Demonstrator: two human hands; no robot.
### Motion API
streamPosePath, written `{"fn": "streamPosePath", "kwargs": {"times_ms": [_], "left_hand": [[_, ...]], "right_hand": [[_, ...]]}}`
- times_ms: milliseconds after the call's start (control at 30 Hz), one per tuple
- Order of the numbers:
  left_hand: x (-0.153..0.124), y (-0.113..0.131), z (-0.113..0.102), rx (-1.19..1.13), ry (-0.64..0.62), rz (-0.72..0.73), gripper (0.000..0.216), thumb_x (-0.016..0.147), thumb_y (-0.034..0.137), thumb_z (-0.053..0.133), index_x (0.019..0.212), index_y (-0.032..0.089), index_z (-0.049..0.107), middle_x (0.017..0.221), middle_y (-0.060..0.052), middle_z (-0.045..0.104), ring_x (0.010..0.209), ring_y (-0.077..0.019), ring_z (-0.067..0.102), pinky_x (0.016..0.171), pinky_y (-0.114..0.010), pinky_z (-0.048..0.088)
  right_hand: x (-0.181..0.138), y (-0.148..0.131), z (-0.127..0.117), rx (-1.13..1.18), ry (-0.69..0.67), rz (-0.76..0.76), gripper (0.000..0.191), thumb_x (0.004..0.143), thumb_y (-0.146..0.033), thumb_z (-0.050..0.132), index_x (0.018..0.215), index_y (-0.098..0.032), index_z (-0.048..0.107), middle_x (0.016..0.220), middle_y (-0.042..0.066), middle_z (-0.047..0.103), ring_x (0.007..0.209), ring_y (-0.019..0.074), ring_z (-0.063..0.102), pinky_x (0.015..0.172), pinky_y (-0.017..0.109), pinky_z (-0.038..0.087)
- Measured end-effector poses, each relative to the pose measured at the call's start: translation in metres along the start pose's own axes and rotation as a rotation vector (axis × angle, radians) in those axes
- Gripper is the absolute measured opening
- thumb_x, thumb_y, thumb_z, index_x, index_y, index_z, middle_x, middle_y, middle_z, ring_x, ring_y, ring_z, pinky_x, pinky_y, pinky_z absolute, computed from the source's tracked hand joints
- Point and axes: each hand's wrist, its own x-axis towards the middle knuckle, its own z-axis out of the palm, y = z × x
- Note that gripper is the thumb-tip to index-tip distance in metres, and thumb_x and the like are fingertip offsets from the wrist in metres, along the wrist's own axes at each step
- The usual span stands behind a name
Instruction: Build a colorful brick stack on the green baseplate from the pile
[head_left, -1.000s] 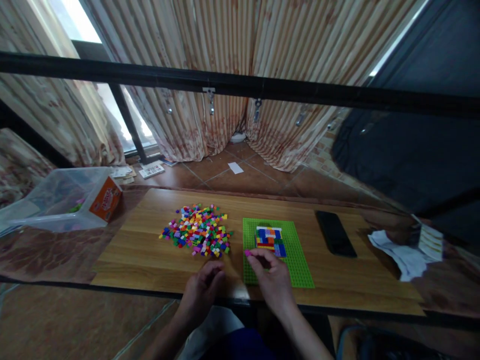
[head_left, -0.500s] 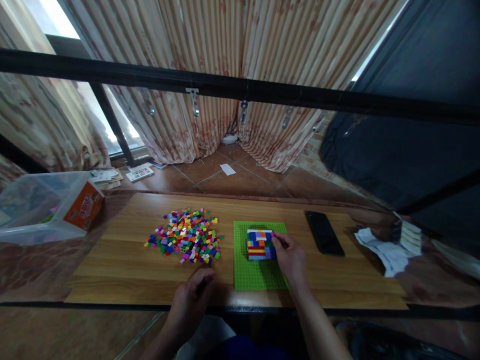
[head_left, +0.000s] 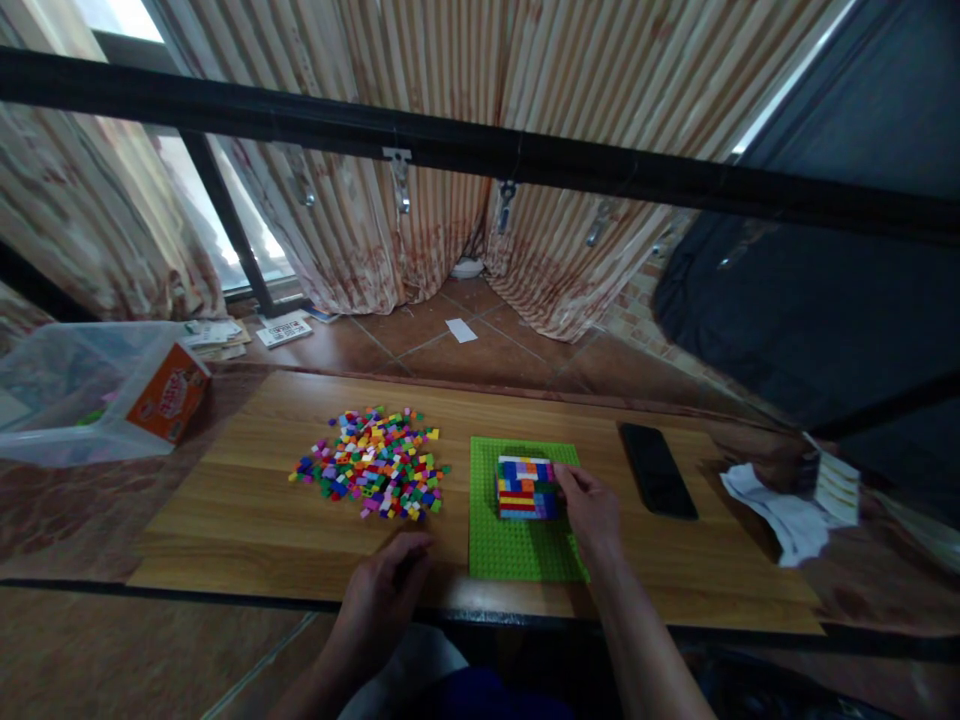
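Observation:
A block built of many-coloured toy bricks (head_left: 526,490) stands on a green studded baseplate (head_left: 495,555). My right hand (head_left: 592,510) is at the block's upper right edge, thumb and finger pinched together. Whatever lies between those fingertips is too small to make out. My left hand (head_left: 386,585) rests at the table's front edge, just below a loose heap of small toy bricks (head_left: 379,465). Its fingers are curled in, and their inner side is hidden. Left hand and heap are apart.
On the wooden table (head_left: 247,540), a black phone (head_left: 658,470) lies right of the baseplate. Crumpled white paper (head_left: 780,515) is at the far right. A clear plastic bin (head_left: 75,400) with an orange label stands left. A black bar (head_left: 465,140) crosses in front of the curtains.
The camera view has shifted slightly. A pink brick showed at my right fingertips before; now it hardly shows, with the fingers still at the block's right edge. My left hand stays put.

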Motion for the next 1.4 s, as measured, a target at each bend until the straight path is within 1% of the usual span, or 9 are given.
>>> {"fn": "streamPosePath", "kwargs": {"times_ms": [333,667,767,833,867,1000,1133,1267,1400], "left_hand": [[-0.002,-0.004,0.002,-0.001,-0.014,0.010,0.017,0.089,0.027,0.053,0.101,0.023,0.065,0.093,-0.002,0.073,0.082,-0.0162,0.070,0.073,-0.023,0.055],[-0.004,-0.003,0.004,-0.010,-0.022,-0.019,0.017,0.089,0.024,0.054,0.102,0.022,0.064,0.093,-0.001,0.072,0.083,-0.0153,0.069,0.075,-0.023,0.052],[-0.003,0.001,0.004,-0.020,-0.019,-0.034,0.016,0.089,0.023,0.053,0.101,0.021,0.064,0.092,-0.002,0.071,0.082,-0.0153,0.068,0.074,-0.024,0.051],[-0.003,0.001,0.003,-0.050,-0.013,-0.029,0.016,0.089,0.023,0.053,0.098,0.020,0.065,0.089,-0.002,0.071,0.079,-0.0149,0.066,0.072,-0.024,0.050],[-0.003,0.001,0.001,-0.075,-0.004,-0.022,0.015,0.089,0.023,0.052,0.097,0.020,0.065,0.087,-0.002,0.070,0.077,-0.0147,0.065,0.071,-0.024,0.050],[0.000,-0.005,-0.011,-0.133,0.099,-0.003,0.017,0.089,0.024,0.051,0.096,0.019,0.066,0.089,-0.003,0.069,0.081,-0.0156,0.065,0.073,-0.025,0.051],[0.008,-0.013,-0.035,0.036,0.292,-0.006,0.018,0.088,0.021,0.051,0.098,0.019,0.065,0.092,-0.004,0.068,0.082,-0.0165,0.064,0.075,-0.028,0.051],[0.019,-0.015,-0.050,0.306,0.240,0.000,0.017,0.089,0.022,0.052,0.098,0.019,0.065,0.095,-0.006,0.064,0.079,-0.0167,0.062,0.070,-0.028,0.050],[0.028,-0.013,-0.045,0.494,0.212,-0.011,0.017,0.086,0.023,0.057,0.101,0.020,0.064,0.101,-0.007,0.063,0.087,-0.0194,0.062,0.075,-0.029,0.049]], "right_hand": [[0.005,-0.012,-0.001,-0.236,-0.032,-0.025,0.050,0.073,-0.060,0.061,0.084,-0.013,0.076,0.081,0.010,0.075,0.073,0.0244,0.067,0.067,0.033,0.048],[0.002,-0.012,0.001,-0.382,0.007,-0.093,0.049,0.077,-0.058,0.056,0.086,-0.014,0.076,0.084,0.014,0.075,0.075,0.0251,0.068,0.068,0.034,0.048],[0.012,-0.009,-0.002,-0.297,-0.028,0.008,0.043,0.069,-0.054,0.065,0.087,-0.016,0.076,0.081,0.010,0.075,0.072,0.0217,0.067,0.064,0.031,0.049],[0.020,-0.009,-0.004,-0.232,-0.091,0.166,0.043,0.064,-0.051,0.070,0.088,-0.016,0.075,0.073,0.007,0.073,0.059,0.0181,0.063,0.052,0.027,0.046],[0.022,-0.010,-0.004,-0.217,-0.105,0.198,0.043,0.064,-0.051,0.070,0.088,-0.016,0.074,0.070,0.006,0.072,0.054,0.0166,0.061,0.047,0.026,0.044],[0.024,-0.013,-0.006,-0.195,-0.125,0.219,0.040,0.064,-0.051,0.071,0.084,-0.016,0.072,0.069,0.006,0.071,0.051,0.0148,0.059,0.042,0.023,0.040],[0.016,-0.003,-0.013,-0.091,-0.071,0.152,0.045,0.065,-0.056,0.068,0.085,-0.016,0.071,0.080,0.009,0.072,0.059,0.0154,0.061,0.048,0.025,0.045],[0.008,0.014,-0.025,-0.028,0.021,0.026,0.051,0.065,-0.057,0.068,0.091,-0.013,0.071,0.082,0.010,0.072,0.062,0.0170,0.061,0.053,0.028,0.046],[-0.001,0.024,-0.034,-0.029,0.072,-0.044,0.048,0.064,-0.054,0.069,0.089,-0.013,0.072,0.078,0.009,0.071,0.062,0.0171,0.060,0.056,0.029,0.046]]}}
